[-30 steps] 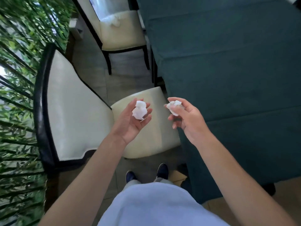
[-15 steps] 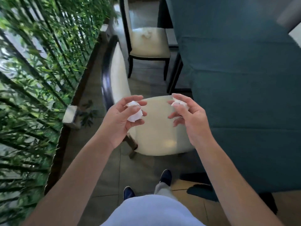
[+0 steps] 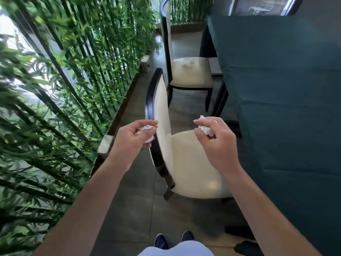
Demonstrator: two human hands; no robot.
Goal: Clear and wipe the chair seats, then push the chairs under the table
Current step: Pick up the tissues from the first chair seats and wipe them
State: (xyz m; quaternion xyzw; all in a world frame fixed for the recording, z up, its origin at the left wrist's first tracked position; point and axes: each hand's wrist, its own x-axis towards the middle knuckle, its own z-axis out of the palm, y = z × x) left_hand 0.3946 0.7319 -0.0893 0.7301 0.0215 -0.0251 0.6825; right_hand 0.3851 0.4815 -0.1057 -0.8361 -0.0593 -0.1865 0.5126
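Note:
A cream-seated chair (image 3: 193, 163) with a black frame stands just ahead of me, its seat bare, beside the table under a dark teal cloth (image 3: 286, 108). My left hand (image 3: 132, 139) grips a crumpled white tissue (image 3: 147, 128) over the chair's back edge. My right hand (image 3: 215, 143) pinches another crumpled tissue (image 3: 205, 128) above the seat. Farther on, a second matching chair (image 3: 191, 74) stands pulled out, with crumpled white paper (image 3: 188, 63) lying on its seat.
A wall of green bamboo plants (image 3: 64, 89) runs along the left behind a low ledge. Grey floor tiles (image 3: 140, 209) form a narrow aisle between plants and chairs. My dark shoes (image 3: 162, 241) show at the bottom.
My view has lifted and swung left, bringing the far chair and bamboo into sight. Both hands have stayed in front of me, each closing tighter round its tissue.

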